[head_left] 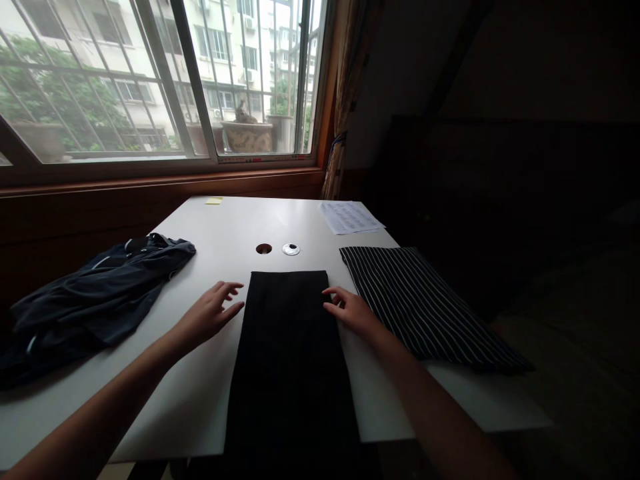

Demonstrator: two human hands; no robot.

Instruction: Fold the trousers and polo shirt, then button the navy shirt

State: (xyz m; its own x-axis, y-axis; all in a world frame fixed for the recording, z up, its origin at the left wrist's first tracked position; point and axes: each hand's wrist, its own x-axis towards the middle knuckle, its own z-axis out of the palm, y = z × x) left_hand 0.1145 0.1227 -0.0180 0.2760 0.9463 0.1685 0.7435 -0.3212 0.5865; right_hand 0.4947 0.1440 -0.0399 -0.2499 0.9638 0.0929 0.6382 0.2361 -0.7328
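Note:
A long black cloth (287,347) lies flat down the middle of the white table (200,373), its near end hanging over the front edge. My left hand (207,315) hovers at the cloth's left edge with fingers spread, holding nothing. My right hand (350,308) rests on the cloth's right edge, fingertips touching the fabric, fingers slightly curled but apart.
A folded black-and-white striped cloth (425,307) lies at the right. A crumpled dark blue garment (95,293) sits at the left. A cable hole (263,249), its cap (291,249), a printed sheet (350,217) and a yellow note (214,200) lie farther back, below the window.

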